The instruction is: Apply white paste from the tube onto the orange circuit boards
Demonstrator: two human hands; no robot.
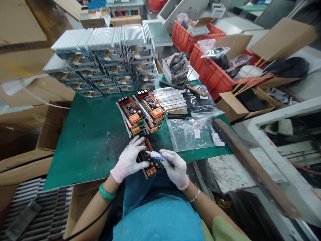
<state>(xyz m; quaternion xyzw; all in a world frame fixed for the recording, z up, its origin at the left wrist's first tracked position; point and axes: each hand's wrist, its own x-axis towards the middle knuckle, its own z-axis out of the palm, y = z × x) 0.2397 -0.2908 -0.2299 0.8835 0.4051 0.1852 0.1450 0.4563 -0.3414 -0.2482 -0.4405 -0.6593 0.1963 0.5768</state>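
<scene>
Head view: a person sits at the near edge of a green mat [87, 140], with both gloved hands on one circuit board [148, 160].
Board position: it lies at the near edge of the mat, just in front of the person's lap, partly over the edge.
Board long axis: it runs from far-left to near-right (the orange part is at the near end).
Left hand [130, 157]: it lies flat on the left part of the board, fingers [136, 142] spread and pressing down on it, so it holds nothing but steadies the board.
Right hand [175, 167]: its fingers are closed around a small white tube [155, 155] with blue print, in a pinching grip.
Tube direction: its tip points left, toward the middle of the board, and it seems to touch the board or to be just above it (I cannot tell which).
Key relation: the board lies to the left of the right hand's fingers, between the two hands; the left hand is already on it, the right one reaches it only through the tube.
Nearby: a fanned stack of similar boards [141, 113] lies further away on the mat, well apart from the hands; behind it stand stacked finned heat sinks [105, 60]; a clear plastic bag [190, 134] is at the right.
</scene>
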